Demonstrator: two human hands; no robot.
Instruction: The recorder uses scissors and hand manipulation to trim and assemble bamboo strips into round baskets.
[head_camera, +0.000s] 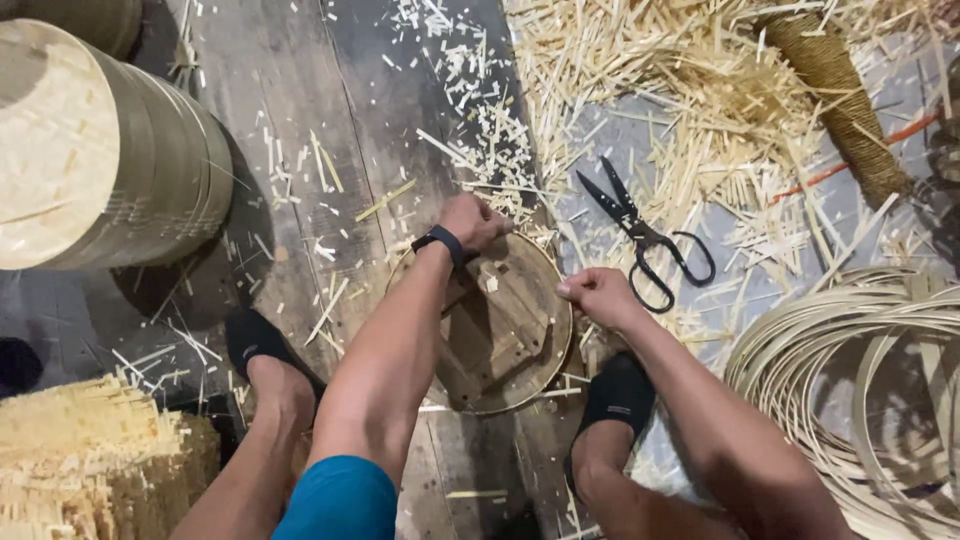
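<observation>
Your left hand (473, 221) grips the far rim of the round wooden frame (500, 330) on the floor; your right hand (596, 295) closes on its right edge, black scissors (645, 240) just beyond.

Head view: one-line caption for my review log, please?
Both hands, left hand and right hand, grip a round bamboo frame on the floor beside black scissors.

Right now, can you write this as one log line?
left hand: on round frame far rim | right hand: on right rim | scissors: floor

Black scissors (645, 238) lie closed on scattered bamboo offcuts (700, 110); coiled bamboo strips (850, 350) sit right, stacked round hoops (110, 150) left, on the plank floor (290, 90).
</observation>
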